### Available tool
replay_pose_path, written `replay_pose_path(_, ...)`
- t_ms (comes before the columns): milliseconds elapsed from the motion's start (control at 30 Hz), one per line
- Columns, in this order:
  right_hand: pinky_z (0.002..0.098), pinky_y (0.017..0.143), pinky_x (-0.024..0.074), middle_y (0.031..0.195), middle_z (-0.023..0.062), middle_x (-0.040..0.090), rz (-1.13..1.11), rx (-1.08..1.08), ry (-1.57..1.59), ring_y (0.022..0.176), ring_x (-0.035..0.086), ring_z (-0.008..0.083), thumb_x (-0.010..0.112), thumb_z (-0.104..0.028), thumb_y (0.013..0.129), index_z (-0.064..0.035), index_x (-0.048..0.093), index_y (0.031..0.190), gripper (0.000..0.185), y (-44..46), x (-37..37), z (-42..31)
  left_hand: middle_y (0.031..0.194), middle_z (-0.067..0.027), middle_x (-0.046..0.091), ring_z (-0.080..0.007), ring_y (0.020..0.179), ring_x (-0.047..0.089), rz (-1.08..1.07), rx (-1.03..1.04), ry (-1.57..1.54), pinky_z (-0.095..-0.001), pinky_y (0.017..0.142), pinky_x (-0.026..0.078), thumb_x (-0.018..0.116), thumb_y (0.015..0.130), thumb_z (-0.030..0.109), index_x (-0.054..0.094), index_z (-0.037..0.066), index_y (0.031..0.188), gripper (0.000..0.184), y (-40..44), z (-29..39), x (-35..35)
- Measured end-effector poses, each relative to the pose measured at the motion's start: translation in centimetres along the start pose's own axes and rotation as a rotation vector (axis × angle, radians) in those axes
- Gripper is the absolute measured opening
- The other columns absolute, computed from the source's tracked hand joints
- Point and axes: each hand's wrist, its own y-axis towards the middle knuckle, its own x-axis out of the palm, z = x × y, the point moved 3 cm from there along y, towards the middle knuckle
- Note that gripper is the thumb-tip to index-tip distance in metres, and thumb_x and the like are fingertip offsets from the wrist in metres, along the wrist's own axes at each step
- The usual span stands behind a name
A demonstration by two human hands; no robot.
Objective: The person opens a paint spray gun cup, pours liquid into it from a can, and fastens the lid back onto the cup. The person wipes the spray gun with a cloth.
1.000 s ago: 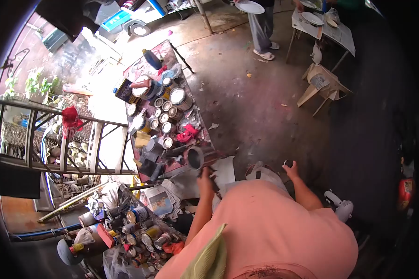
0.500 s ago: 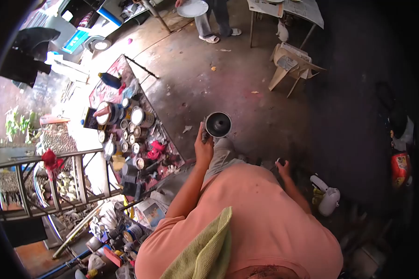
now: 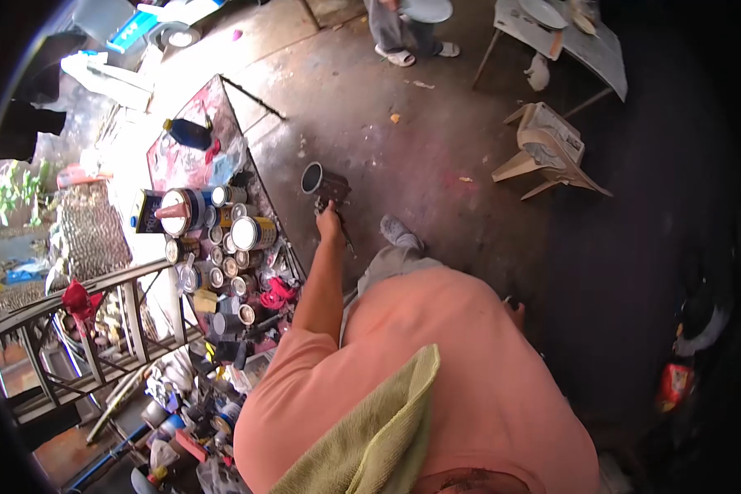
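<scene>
My left hand [image 3: 328, 221] is closed around a paint spray gun [image 3: 333, 183], held out over the floor beside the paint table. Its dark cup has an uncovered round mouth with a pale rim, tilted toward the left. A thin part of the gun hangs below my fingers. Low at my right side, my right hand [image 3: 516, 311] is partly hidden by my shirt. Its fingers are curled on a small dark round thing [image 3: 510, 302] whose kind I cannot make out. Several paint cans [image 3: 253, 234] crowd the table left of the gun.
The stained paint table [image 3: 173, 160] also bears a dark bottle [image 3: 188, 133] and red rags [image 3: 278, 292]. A metal ladder [image 3: 132, 317] lies across the left. Ahead stand a plastic chair [image 3: 543, 152], a table [image 3: 605, 62] and another person [image 3: 399, 33] with a pale round disc.
My left hand has moved forward and left with the spray gun, whose cup now tips leftward. My right hand has shifted slightly right and down. The view has turned, and one foot shows ahead.
</scene>
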Motion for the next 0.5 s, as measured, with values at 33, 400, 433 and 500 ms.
replay_pose_path(33,0.0382,0.095,0.047,0.13,0.0231,0.055,0.034,0.01,-0.051,0.112,0.058,0.0275,0.08,-0.036,0.078,0.0101,0.039,0.138,0.086,-0.7,-0.4,-5.0,0.058,-0.004,0.051,-0.0186,0.044,0.049,0.024,-0.01,-0.002,-0.0334,0.042,0.038,0.063,0.093,0.032,0.058,0.009,0.08,0.027,1.2,0.7,0.0)
replay_pose_path(400,0.0376,0.103,0.0419,0.131,0.0246,0.054,-0.118,-0.297,-0.056,0.121,0.054,0.0299,0.077,-0.038,0.081,0.0102,0.038,0.139,0.085,13.5,5.5,-28.3,0.059,-0.0022,0.052,-0.0155,0.045,0.05,0.22,-0.053,-0.156,-0.03,0.037,0.035,0.063,0.093,0.028,0.055,0.008,0.08,0.026,6.3,8.7,0.5)
replay_pose_path(433,0.0373,0.103,0.0421,0.13,0.0244,0.055,-0.141,-0.308,-0.084,0.12,0.055,0.0294,0.077,-0.038,0.081,0.01,0.038,0.139,0.085,14.9,6.1,-29.7,0.059,-0.0017,0.052,-0.0151,0.046,0.051,0.24,-0.056,-0.168,-0.0298,0.037,0.034,0.064,0.093,0.028,0.055,0.008,0.081,0.025,6.7,8.8,0.3)
replay_pose_path(500,0.0371,0.1,0.0436,0.127,0.0232,0.057,-0.199,-0.33,-0.077,0.116,0.056,0.0282,0.077,-0.039,0.081,0.0101,0.04,0.137,0.083,18.4,7.5,-32.2,0.06,-0.004,0.054,-0.0173,0.047,0.052,0.313,-0.071,-0.195,-0.0323,0.04,0.038,0.061,0.095,0.031,0.056,0.006,0.084,0.028,7.0,8.7,0.4)
